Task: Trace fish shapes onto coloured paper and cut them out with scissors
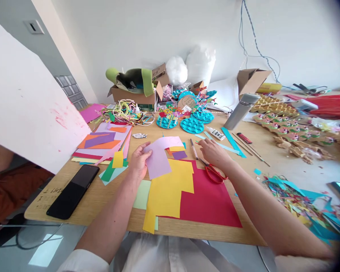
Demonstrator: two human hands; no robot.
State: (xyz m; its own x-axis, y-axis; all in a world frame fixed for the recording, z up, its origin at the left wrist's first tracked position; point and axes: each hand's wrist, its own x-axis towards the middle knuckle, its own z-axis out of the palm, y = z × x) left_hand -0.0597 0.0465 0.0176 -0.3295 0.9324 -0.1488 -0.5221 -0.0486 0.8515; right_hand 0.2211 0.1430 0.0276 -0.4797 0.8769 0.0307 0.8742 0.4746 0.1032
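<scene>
My left hand pinches an L-shaped piece of lilac paper between thumb and fingers, above the table. My right hand reaches low over the tabletop, fingers bent and slightly apart, with nothing visible in them. Just left of its fingertips lies a pen. Red-handled scissors rest below that hand, partly on a red sheet. Yellow paper with a stepped edge overlaps the red sheet. Small purple and orange scraps lie beyond the lilac paper.
A black phone lies at left, near stacked coloured paper. Farther back are turquoise egg-carton crafts, a glue bottle and a grey flask. Paper scraps heap at right. A white board leans in from the left.
</scene>
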